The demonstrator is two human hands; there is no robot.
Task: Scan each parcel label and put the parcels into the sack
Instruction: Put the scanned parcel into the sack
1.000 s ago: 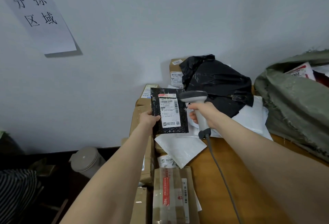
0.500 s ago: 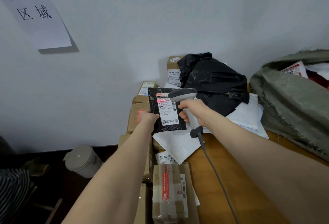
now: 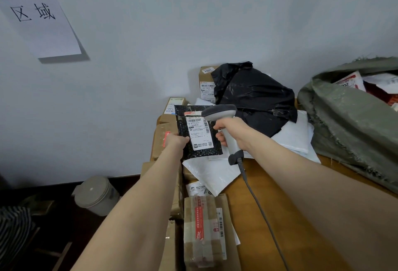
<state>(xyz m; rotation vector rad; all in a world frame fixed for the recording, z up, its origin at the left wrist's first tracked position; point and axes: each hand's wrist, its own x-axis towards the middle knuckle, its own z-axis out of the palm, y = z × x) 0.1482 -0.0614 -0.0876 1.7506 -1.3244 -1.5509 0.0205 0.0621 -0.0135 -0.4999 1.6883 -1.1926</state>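
A pale grey wall (image 3: 193, 22) backs the room, with a white paper sign (image 3: 36, 12) bearing black brush characters pinned up at ten o'clock. Below it, a brown wooden table (image 3: 269, 216) is crowded along its left edge with parcels.

Held up over the table's far-left corner, near the middle of the view, is the flat black bubble-wrap parcel (image 3: 204, 152). It stands upright with its white shipping label (image 3: 198, 132) facing us: barcodes on top, printed rows below, a small square code at the bottom. The left hand (image 3: 175, 141) pinches its lower left edge, thumb on the front. At three o'clock of it, the right hand (image 3: 232, 130) has its fingers wrapped round the grip of a grey handheld barcode scanner (image 3: 217, 112), whose head overlaps the label's upper right corner. A grey cable (image 3: 258, 206) trails toward five o'clock.

The olive-green woven sack (image 3: 349, 124) slumps open at three o'clock, parcels showing inside. A crumpled black plastic bag (image 3: 254, 96) lies on white mailers (image 3: 290, 137) behind the scanner. A taped cardboard box (image 3: 202, 227) lies at six o'clock, and a beige lidded bucket (image 3: 97, 195) sits on the floor at eight.
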